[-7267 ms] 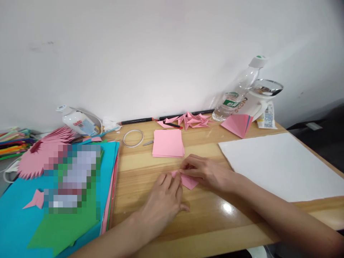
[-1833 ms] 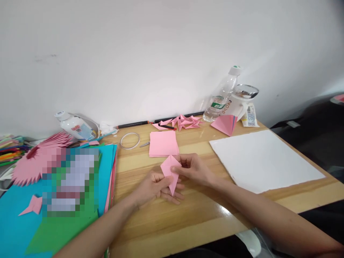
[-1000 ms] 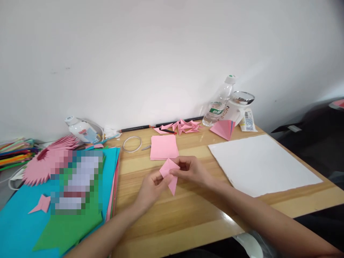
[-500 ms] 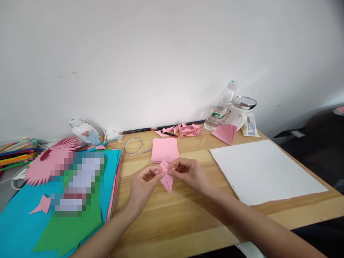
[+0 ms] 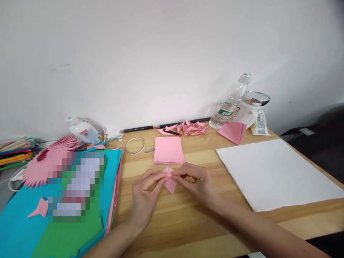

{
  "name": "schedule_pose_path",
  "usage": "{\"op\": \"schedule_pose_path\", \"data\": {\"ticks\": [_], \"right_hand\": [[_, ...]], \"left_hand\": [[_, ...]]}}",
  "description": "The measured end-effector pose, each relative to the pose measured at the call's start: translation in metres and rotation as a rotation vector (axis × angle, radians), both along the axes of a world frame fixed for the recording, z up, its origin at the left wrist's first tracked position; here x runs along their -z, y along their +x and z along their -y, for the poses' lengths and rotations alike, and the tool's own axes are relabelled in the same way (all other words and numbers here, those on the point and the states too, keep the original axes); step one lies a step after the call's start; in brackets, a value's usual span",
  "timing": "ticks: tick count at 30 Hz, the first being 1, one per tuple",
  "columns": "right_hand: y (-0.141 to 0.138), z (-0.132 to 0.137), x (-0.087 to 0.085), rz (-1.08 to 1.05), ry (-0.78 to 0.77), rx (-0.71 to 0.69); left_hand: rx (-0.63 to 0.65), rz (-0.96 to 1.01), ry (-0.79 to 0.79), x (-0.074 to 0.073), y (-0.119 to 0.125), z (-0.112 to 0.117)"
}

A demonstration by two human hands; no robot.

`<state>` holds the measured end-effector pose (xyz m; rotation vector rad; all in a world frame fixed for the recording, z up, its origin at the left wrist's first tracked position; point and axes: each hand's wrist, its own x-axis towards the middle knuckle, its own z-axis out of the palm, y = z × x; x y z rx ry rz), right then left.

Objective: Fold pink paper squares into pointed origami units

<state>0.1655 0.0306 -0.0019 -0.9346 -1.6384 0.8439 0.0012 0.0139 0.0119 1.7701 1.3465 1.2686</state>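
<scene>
Between my two hands is a small folded piece of pink origami paper (image 5: pixel 171 186), kite-shaped with its long point toward me. My left hand (image 5: pixel 146 193) pinches its left side, thumb and forefinger closed on the paper. On the other side my right hand (image 5: pixel 197 184) pinches it the same way. The fingertips nearly meet and hide the middle of the folded paper. Just behind my hands lies a stack of square pink paper (image 5: pixel 168 150). Several finished pointed pink pieces (image 5: pixel 192 128) are heaped near the wall.
At left, blue and green sheets (image 5: pixel 18 218) carry a pink fanned paper piece (image 5: pixel 48 161). A white board (image 5: pixel 282 175) lies right. Toward the wall stand a water bottle (image 5: pixel 229 104), a mug (image 5: pixel 245 113) and a white glue bottle (image 5: pixel 84 130). A tape ring (image 5: pixel 135 146) lies behind my left hand.
My fingers have drawn closer together over the folded paper, covering more of its middle. Its sides look drawn inward. The view has shifted slightly.
</scene>
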Motion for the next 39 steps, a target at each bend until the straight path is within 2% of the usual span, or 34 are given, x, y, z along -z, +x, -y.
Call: {"op": "schedule_pose_path", "data": {"ticks": [5, 12, 14, 16, 20, 25, 31, 39], "right_hand": [[-0.001, 0.002, 0.001, 0.049, 0.093, 0.016], [-0.003, 0.005, -0.003, 0.128, 0.099, 0.061], [-0.003, 0.005, -0.004, 0.107, 0.039, 0.017], [-0.003, 0.004, -0.004, 0.054, -0.089, -0.061], [-0.004, 0.004, -0.002, -0.05, -0.311, -0.096], [-0.004, 0.004, -0.002, -0.1, -0.365, -0.116], [-0.002, 0.001, 0.003, -0.117, -0.425, -0.121], [-0.002, 0.0, 0.0, -0.221, -0.478, -0.14]], "left_hand": [[0.021, -0.076, 0.069, 0.002, -0.001, 0.001], [0.015, -0.103, 0.042, 0.0, 0.0, 0.0], [0.046, -0.087, -0.007, 0.0, -0.001, 0.001], [0.06, -0.029, -0.089, 0.0, 0.0, 0.001], [-0.031, 0.083, -0.236, 0.001, 0.001, 0.003], [-0.061, 0.138, -0.345, 0.0, 0.003, 0.001], [0.002, 0.237, -0.464, 0.001, 0.001, -0.004], [0.097, 0.378, -0.615, 0.001, -0.002, -0.007]]}}
